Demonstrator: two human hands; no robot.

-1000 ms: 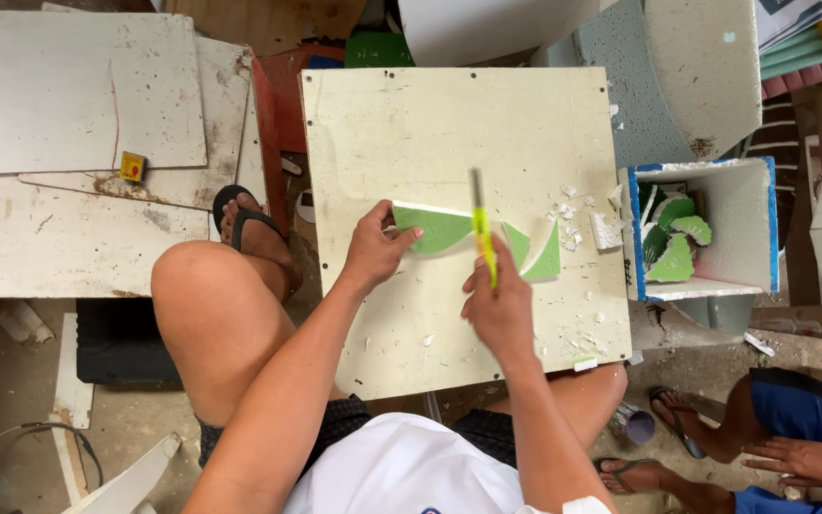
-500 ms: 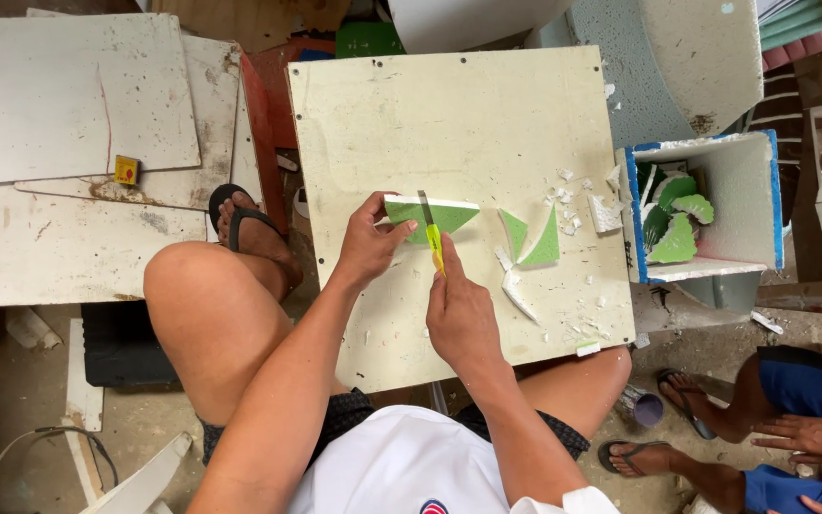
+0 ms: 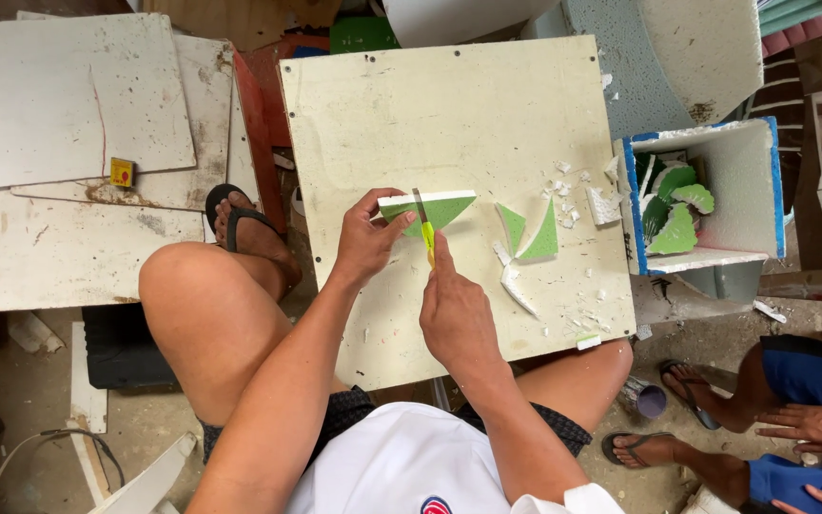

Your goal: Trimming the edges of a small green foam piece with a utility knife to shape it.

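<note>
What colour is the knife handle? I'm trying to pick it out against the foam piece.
Yellow, seen in the head view: the knife in the right hand.

Knife (image 3: 424, 227) moved left; blade now across green foam piece (image 3: 427, 207).

left hand (image 3: 365, 238) pins green foam piece (image 3: 427, 207); right hand (image 3: 456, 314) grips yellow knife (image 3: 424, 227)

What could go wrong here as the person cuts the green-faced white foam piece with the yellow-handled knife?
1. The left hand pins the green-faced white foam piece right beside the yellow-handled knife; a slip might cut its fingers.
2. The right hand presses over a bare thigh, which a runaway blade might reach.
</note>
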